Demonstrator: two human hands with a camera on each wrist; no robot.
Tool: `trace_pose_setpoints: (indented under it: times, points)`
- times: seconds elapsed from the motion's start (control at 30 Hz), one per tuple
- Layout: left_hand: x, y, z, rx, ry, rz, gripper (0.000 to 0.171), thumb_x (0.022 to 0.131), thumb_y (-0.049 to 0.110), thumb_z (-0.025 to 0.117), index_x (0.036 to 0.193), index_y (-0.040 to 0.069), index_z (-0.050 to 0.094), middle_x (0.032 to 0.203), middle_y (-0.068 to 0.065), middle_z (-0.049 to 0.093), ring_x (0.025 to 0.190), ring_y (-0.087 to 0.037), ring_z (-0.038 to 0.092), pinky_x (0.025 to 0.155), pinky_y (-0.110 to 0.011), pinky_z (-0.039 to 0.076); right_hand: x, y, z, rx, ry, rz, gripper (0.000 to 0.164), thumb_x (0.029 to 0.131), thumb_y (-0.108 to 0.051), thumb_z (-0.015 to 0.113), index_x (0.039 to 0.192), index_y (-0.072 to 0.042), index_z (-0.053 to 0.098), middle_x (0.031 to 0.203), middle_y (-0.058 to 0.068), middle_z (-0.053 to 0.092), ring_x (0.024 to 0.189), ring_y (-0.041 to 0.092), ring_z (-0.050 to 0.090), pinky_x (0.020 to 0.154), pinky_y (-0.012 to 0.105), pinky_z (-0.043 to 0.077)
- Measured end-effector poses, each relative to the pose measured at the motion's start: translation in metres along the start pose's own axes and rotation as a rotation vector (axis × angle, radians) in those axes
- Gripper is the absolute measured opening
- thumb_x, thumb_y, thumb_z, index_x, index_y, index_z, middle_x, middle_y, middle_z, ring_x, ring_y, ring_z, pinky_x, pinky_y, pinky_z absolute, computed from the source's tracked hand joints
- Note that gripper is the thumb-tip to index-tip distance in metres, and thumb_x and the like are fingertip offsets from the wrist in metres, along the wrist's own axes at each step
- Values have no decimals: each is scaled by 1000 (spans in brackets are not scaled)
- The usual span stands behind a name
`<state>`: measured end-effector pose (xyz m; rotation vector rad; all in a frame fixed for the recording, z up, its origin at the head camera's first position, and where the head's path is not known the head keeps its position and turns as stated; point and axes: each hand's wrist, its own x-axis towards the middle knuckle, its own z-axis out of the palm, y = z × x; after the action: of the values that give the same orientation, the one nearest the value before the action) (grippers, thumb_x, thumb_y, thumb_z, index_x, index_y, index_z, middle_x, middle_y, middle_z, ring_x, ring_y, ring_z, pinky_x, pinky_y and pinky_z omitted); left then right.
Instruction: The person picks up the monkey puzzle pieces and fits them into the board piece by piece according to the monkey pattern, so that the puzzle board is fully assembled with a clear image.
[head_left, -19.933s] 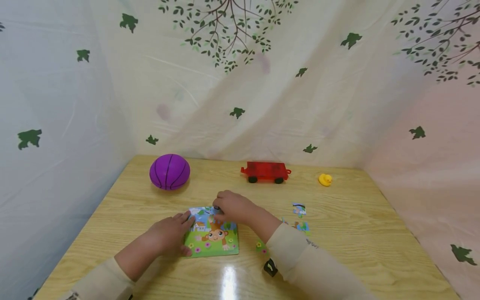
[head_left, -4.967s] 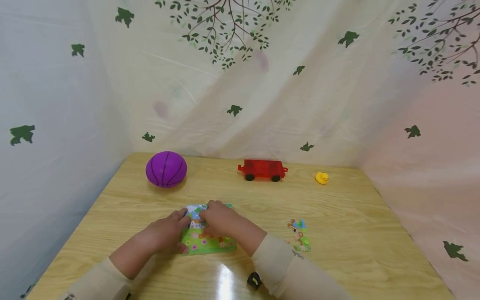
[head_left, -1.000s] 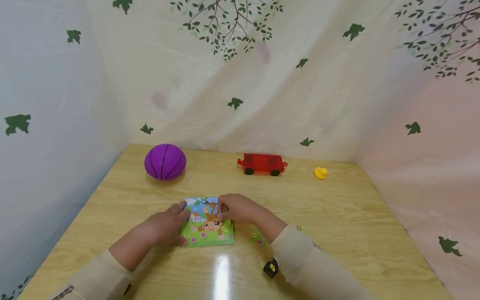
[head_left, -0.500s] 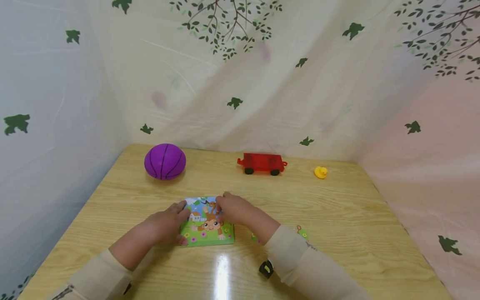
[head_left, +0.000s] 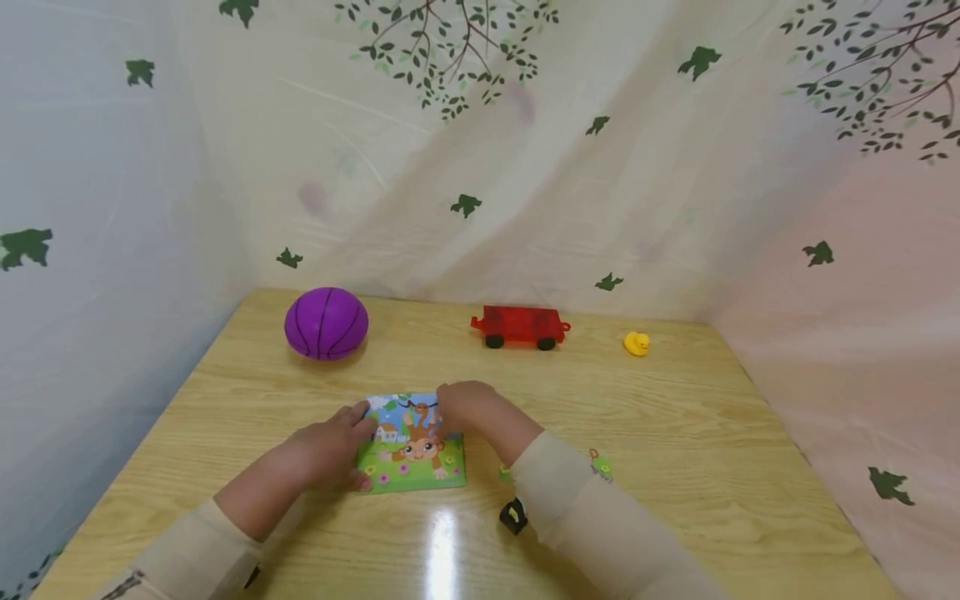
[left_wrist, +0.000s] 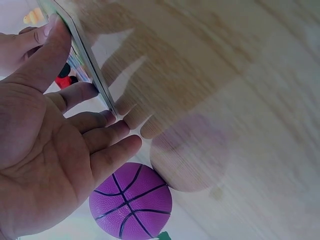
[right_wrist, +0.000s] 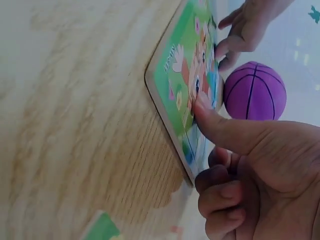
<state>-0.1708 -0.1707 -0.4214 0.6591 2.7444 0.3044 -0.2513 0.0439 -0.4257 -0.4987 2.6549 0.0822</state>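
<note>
1. Puzzle board (head_left: 408, 477), printed with a monkey, a house and flowers: lies flat on the wooden table (head_left: 697, 467). Landmark for all places below.
2. Left hand (head_left: 326, 450): at the board's left side. Fingers spread, nearly straight, not closed round anything. Thumb touches the near left corner; index fingertip at the board's edge. In the left wrist view the palm is in sight, its lower fingers held just beside the edge.
3. Left forearm runs in from the near left of the board, beige left sleeve (head_left: 202, 546) pushed back above the wrist.
4. Right hand (head_left: 480, 415): over the board's far right part, knuckles up. The right wrist view shows the thumb stretched forward, its tip on the printed face; other fingers curled in beside the board's edge. Cannot tell whether a piece is pinched between thumb and fingers.
5. Right forearm slants in from the near right of the board; right sleeve (head_left: 592, 517) hides some tabletop. Black object (head_left: 513, 517) beside that cuff, near right of the board.
6. Loose puzzle piece (head_left: 601, 465): right of the board, well apart, partly behind the sleeve. Green scrap of another piece (head_left: 505, 472) nearer the board, mostly covered.
7. Beyond the board: purple ball (head_left: 326, 325) far left, red wagon (head_left: 520, 324) far right, yellow duck (head_left: 637, 343) farther right.
</note>
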Motion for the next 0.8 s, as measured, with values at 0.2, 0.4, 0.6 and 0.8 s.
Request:
trace_pose_setpoints:
  times: [0.2,0.4,0.6,0.8]
  points:
    - [1,1,0,-5,-10,-2,70,76,38,82,128,4,50,154,-30,29,139,-52,30,105,-68,38,-7,10,7,27,36,-95,38,88,-51,68,99,-15,60,90,-3,63,80,14,58,70,34,51]
    - [1,2,-1,-10,-18,-4,72,76,39,82,130,4,49,155,-30,28,140,-52,29,105,-69,37,-35,30,9,147,154,-180,33,92,-50,64,90,-17,59,82,-5,54,68,10,46,59,27,40]
    - [2,0,0,-15,-16,-4,75,75,40,82,132,4,48,154,-31,28,140,-53,29,105,-69,37,-65,56,12,136,134,-146,40,89,-50,68,110,-16,63,101,-1,59,77,11,56,73,31,52]
    - [1,-2,-2,-16,-27,-7,79,76,40,82,135,3,45,154,-30,27,140,-53,28,106,-69,36,-89,74,25,19,101,-80,57,78,-50,80,116,-12,62,105,2,57,92,20,56,78,36,54]
